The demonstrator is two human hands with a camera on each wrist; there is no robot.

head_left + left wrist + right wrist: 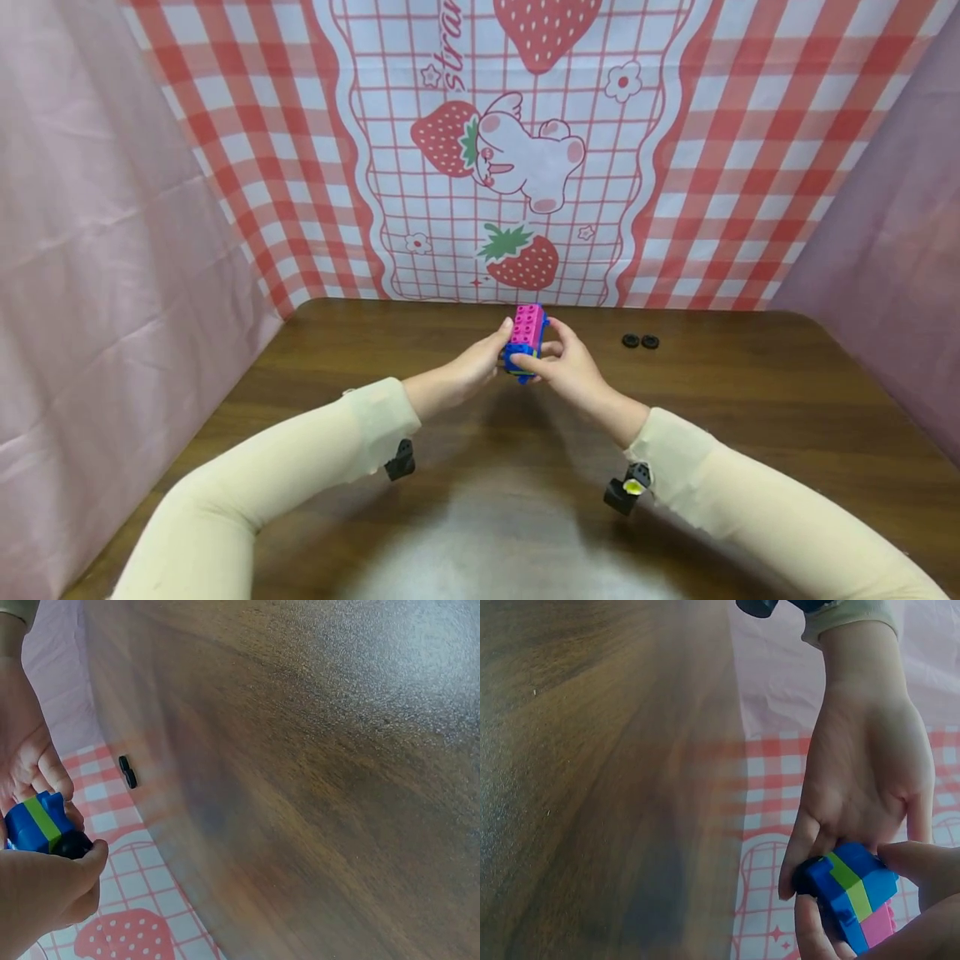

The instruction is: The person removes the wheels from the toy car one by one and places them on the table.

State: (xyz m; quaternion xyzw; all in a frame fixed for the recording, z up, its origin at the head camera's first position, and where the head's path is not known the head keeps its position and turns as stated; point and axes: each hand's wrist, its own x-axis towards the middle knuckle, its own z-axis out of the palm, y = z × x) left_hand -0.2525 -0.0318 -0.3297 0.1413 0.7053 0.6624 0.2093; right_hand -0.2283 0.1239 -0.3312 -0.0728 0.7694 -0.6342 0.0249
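A toy brick vehicle (527, 327) is held up above the table between both hands. It has a studded pink brick on top, blue parts below and a yellow-green band (849, 883). My left hand (474, 364) grips its left side, thumb up along the pink brick. From the right, my right hand (576, 373) holds it, with the thumb across the blue end. A black wheel (73, 844) shows at the vehicle's side in the left wrist view, with fingertips pressed against it. Fingers cover parts of the blue body.
Two black wheels (640, 341) lie side by side on the brown wooden table (720, 392), right of the hands. Behind the table hangs a red checked strawberry cloth (517, 192). A pink curtain (112, 250) hangs at the left.
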